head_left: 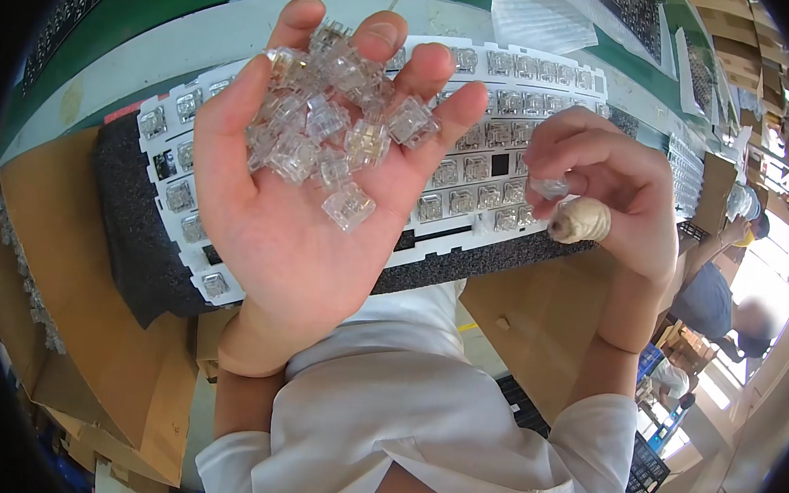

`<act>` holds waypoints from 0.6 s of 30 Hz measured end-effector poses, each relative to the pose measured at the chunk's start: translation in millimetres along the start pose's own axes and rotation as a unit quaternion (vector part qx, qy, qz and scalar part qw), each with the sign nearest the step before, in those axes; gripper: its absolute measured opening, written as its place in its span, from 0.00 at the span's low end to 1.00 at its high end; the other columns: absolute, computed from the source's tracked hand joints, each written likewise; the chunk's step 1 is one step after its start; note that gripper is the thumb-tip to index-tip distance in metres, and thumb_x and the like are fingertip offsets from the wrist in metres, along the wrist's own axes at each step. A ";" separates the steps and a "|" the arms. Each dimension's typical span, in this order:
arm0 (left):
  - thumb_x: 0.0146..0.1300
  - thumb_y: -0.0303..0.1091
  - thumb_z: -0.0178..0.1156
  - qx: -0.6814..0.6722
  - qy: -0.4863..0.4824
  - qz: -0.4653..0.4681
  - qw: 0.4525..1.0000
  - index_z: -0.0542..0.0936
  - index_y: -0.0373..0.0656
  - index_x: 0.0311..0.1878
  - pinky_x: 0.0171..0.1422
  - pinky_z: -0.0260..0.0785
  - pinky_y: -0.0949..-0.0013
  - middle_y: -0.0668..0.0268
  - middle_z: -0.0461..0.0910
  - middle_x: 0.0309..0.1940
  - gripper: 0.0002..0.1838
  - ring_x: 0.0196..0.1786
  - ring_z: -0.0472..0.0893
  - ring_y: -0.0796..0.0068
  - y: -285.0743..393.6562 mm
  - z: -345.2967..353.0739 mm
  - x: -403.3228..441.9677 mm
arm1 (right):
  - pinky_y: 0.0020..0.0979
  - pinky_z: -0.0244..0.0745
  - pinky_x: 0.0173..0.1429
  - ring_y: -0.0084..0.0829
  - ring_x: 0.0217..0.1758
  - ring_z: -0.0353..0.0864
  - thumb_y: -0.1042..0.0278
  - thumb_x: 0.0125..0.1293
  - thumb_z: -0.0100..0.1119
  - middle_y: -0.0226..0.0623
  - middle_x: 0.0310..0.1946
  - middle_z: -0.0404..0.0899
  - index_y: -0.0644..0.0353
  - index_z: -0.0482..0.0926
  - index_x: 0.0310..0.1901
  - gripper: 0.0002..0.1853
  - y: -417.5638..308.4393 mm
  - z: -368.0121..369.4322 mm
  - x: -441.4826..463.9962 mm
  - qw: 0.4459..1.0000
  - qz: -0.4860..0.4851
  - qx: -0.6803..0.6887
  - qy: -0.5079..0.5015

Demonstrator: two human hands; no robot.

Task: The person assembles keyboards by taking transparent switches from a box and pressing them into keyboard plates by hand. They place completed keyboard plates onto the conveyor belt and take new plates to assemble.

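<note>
My left hand (301, 227) is turned palm up with its fingers curled, cupping a pile of clear keyboard switches (316, 124). Between the fingertips of my right hand (620, 183) is a single clear keyboard switch (550, 187), partly hidden by the fingers. A beige finger cot (586, 219) covers one digit of that hand. Behind both hands lies a white keyboard plate (537, 55) filled with rows of clear switches. A square opening (501, 165) without a switch shows between them. My right hand is over the plate's right part; my left hand hides much of its middle.
Black foam (133, 231) lies under the plate. A cardboard box (86, 273) stands at the left, with more cardboard (534, 327) below the plate. White foam sheeting (539, 19) lies at the back. Other people (708, 297) are in the background at right.
</note>
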State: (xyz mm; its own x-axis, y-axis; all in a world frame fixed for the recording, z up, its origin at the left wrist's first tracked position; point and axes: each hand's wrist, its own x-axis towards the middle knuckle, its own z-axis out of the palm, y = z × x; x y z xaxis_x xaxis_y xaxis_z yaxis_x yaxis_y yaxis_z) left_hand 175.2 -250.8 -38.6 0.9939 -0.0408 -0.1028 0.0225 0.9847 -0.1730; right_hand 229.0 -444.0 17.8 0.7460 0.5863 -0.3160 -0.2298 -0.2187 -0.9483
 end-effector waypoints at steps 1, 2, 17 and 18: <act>0.60 0.30 0.50 -0.001 -0.001 0.000 1.000 0.64 0.44 0.48 0.62 0.58 0.55 0.64 0.62 0.41 0.13 0.51 0.65 0.66 0.2 0.2 -0.1 | 0.30 0.74 0.42 0.34 0.41 0.75 0.72 0.52 0.67 0.45 0.37 0.72 0.72 0.77 0.37 0.14 -1.4 3.8 -0.5 0.999 0.009 0.023 0.027; 0.59 0.30 0.50 -0.002 -0.001 -0.001 1.000 0.64 0.44 0.48 0.62 0.58 0.55 0.64 0.63 0.40 0.13 0.51 0.65 0.66 0.7 0.4 0.0 | 0.30 0.74 0.42 0.34 0.41 0.75 0.71 0.52 0.67 0.45 0.38 0.72 0.72 0.77 0.37 0.14 0.2 1.6 -0.7 1.000 -0.005 0.009 0.017; 0.58 0.28 0.51 -0.015 -0.057 0.005 0.998 0.65 0.43 0.48 0.65 0.55 0.55 0.63 0.63 0.40 0.14 0.51 0.65 0.64 14.5 -27.0 4.3 | 0.28 0.73 0.41 0.32 0.36 0.79 0.79 0.48 0.62 0.35 0.33 0.78 0.63 0.80 0.31 0.07 -0.6 25.0 -6.1 0.877 -0.100 -0.462 0.080; 0.58 0.27 0.51 0.003 -0.051 -0.002 0.999 0.65 0.42 0.48 0.65 0.55 0.55 0.63 0.63 0.40 0.14 0.51 0.65 0.64 17.2 -24.2 4.6 | 0.28 0.73 0.40 0.33 0.36 0.79 0.79 0.48 0.63 0.35 0.33 0.78 0.63 0.80 0.31 0.07 -0.8 24.5 -5.6 0.885 -0.097 -0.447 0.086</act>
State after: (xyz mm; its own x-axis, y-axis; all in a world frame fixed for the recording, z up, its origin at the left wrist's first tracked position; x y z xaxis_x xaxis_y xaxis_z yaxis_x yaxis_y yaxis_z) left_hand 177.5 -238.2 -65.7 0.9996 -0.0282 -0.0024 0.0274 0.9854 -0.1683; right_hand 209.7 -428.0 19.7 0.8192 0.5695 -0.0686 0.4413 -0.7021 -0.5589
